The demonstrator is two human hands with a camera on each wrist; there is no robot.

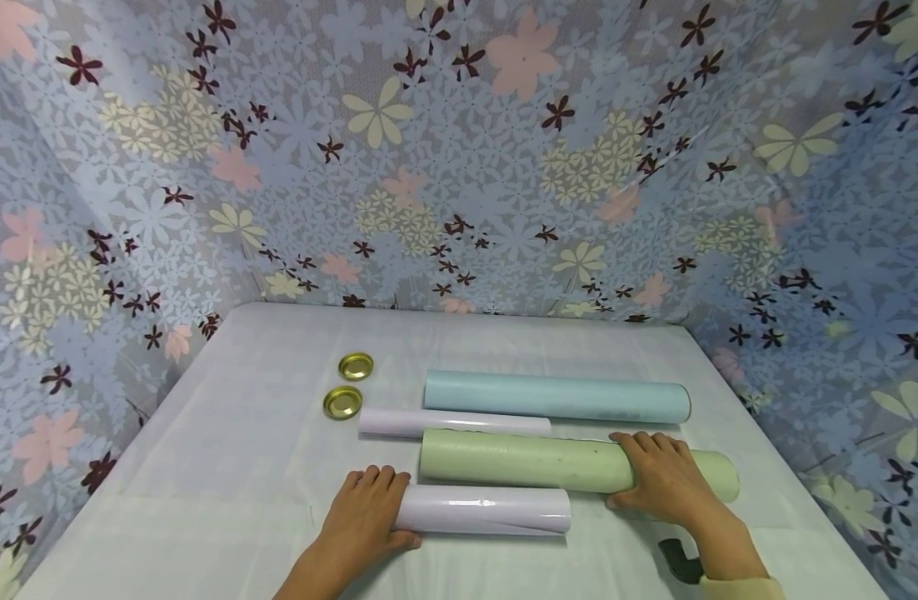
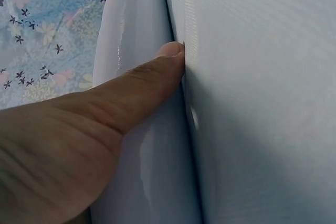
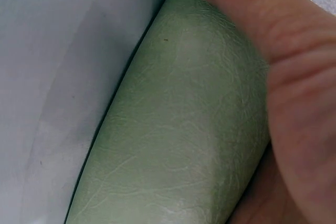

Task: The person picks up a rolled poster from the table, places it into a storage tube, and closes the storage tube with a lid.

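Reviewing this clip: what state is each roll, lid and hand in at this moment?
Left hand: gripping the front white roll's left end
Right hand: gripping the green roll
Front white roll: rolled up, lying down
Green roll: rolled up, lying down
Thin white roll: rolled up, untouched
Blue roll: rolled up, untouched
Far gold lid: lying flat
Near gold lid: lying flat

finely creased leather-like green roll [image 1: 534, 461], smooth glossy near white roll [image 1: 489, 510], smooth soft-sheened far blue roll [image 1: 556, 397], shiny gold-coloured metal lids [image 1: 342, 402] at far left, matt cloth-like bench cover [image 1: 204, 467]
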